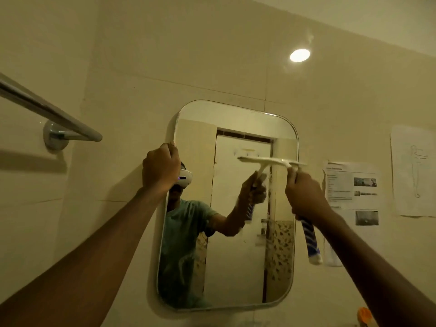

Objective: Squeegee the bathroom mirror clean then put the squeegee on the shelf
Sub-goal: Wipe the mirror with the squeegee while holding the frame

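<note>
A rounded rectangular mirror hangs on the tiled wall ahead. My left hand grips its upper left edge. My right hand is closed around a squeegee with a blue-and-white striped handle. The squeegee's pale blade lies roughly level against the glass near the mirror's upper right. The mirror reflects the person, the hand and the squeegee. No shelf is in view.
A chrome towel rail juts out from the wall at the upper left. Printed paper sheets and a line drawing are stuck to the wall right of the mirror. An orange object shows at the bottom right.
</note>
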A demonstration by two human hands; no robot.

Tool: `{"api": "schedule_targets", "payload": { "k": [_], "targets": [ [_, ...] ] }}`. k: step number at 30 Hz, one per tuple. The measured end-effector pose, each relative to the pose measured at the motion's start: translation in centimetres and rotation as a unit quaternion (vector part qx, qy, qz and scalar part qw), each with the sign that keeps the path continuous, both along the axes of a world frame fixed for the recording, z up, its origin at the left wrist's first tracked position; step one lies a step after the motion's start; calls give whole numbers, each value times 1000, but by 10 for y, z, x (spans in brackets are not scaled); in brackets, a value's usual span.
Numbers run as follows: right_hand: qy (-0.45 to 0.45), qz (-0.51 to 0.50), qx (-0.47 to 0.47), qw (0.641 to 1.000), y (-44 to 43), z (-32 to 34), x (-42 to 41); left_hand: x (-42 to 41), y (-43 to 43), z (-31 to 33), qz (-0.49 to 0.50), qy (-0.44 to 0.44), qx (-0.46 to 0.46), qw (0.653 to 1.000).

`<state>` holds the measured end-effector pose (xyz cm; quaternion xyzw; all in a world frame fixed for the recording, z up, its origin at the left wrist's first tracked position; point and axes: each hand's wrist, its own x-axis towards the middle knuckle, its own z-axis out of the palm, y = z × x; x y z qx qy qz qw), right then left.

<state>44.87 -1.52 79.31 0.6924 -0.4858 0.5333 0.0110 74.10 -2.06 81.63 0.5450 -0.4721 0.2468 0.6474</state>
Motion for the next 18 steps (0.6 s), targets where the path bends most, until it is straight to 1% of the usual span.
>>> {"api": "schedule_targets", "payload": {
  "k": [1,3,4,8,11,14,18],
  "targets": [
    [4,-5,18,1000,3,-6,-2,1,0,-1,-4,-4,-3,1000],
    [3,-17,49,999,11,2,-6,2,1,-2,-10,-10,-9,1000],
    [-5,-20,53,998,15,15,-7,2,2,-2,-12,-13,-9,1000],
    [-47,-35,13,998,20,90,-7,5,4,-2,-30,-16,-9,999],
    [-45,-39,48,997,20,123,-6,6,8,-2,-43,-14,-4,999],
    [-27,-39,102,994,24,112,-5,6,8,-3,-46,-7,3,999],
    [-17,-34,152,988,28,53,-3,9,6,-4,-61,-8,-1,998]
  ]
}}
